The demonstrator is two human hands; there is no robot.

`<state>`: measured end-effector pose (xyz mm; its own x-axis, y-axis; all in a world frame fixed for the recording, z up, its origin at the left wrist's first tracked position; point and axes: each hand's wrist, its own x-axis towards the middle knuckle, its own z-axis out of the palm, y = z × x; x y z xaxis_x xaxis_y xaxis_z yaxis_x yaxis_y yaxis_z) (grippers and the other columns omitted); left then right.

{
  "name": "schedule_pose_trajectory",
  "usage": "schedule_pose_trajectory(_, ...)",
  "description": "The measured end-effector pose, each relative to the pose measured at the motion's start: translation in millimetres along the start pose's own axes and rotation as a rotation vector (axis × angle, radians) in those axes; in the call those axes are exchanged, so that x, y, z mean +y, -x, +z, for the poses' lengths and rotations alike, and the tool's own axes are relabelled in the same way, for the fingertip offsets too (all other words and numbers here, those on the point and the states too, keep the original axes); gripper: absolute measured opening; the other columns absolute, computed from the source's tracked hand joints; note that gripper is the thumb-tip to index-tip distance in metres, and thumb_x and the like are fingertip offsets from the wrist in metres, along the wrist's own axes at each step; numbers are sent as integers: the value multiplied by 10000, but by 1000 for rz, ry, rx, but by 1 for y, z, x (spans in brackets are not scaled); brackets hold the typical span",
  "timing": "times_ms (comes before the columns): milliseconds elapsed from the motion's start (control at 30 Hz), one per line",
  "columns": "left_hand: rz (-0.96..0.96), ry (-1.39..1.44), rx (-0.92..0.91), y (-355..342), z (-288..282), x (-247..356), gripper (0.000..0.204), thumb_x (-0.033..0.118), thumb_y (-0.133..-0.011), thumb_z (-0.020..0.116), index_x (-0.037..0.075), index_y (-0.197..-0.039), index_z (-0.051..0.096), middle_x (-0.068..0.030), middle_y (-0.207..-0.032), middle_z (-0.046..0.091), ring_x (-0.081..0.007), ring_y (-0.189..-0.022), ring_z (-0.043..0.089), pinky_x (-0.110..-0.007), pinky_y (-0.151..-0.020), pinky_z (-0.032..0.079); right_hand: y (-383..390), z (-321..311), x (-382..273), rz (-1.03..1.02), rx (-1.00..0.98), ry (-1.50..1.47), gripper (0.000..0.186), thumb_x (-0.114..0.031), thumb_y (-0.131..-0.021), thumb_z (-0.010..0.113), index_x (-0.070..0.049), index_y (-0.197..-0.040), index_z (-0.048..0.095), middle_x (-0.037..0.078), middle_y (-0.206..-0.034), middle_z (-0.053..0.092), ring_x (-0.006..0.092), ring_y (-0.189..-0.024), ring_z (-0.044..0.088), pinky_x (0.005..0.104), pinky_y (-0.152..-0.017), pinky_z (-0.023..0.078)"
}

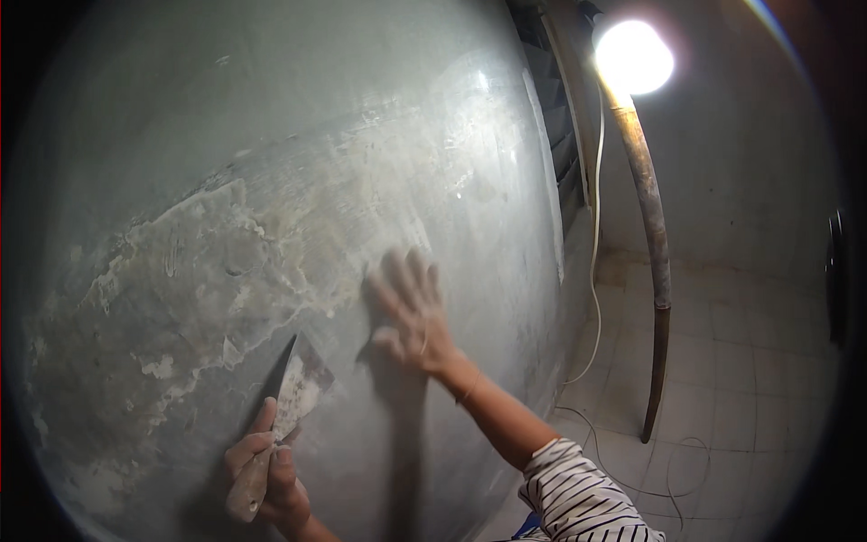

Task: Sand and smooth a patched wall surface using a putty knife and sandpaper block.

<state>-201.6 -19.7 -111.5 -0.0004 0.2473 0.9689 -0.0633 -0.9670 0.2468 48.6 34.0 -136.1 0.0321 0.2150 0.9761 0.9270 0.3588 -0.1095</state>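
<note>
While the wall (pixel 271 181) shows rough, flaking patches toward its lower left, the scraper (pixel 287 388) lies flat against it there — the blade is best kept at a low angle with even pressure. Left hand (pixel 266 474) has its fingers wrapped tight around the handle, blade rising above them. Right hand (pixel 414 316) rests on the wall — fingers spread, just right of the blade.

Left hand (pixel 266 470) gripping putty knife (pixel 282 406) against peeling wall (pixel 181 271) (right hand (pixel 411 316) flat beside).
</note>
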Motion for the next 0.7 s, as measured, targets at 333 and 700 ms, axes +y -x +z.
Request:
schedule_pose_trajectory(333, -60, 8, -49, 2, 21, -6, 243, 125, -814, 526, -75, -912, 429, -331, -970, 570, -375, -953, 593, -393, -654, 592, 16, 4, -4, 21, -5, -53, 659, -610, -878, 290, -226, -1414, 290, 116, -1492, 166, 377, -1373, 68, 542, -1087, 29)
schedule_pose_trajectory(700, -117, -23, -26, 7, 36, -17, 251, 154, -821, 537, -29, -963, 441, -297, -1069, 553, -348, -1022, 563, -366, -685, 578, -24, -14, 41, 40, 7, 17, 752, -628, -850, 342, -167, -1432, 225, 143, -1495, 127, 408, -1362, 83, 603, -1054, 56)
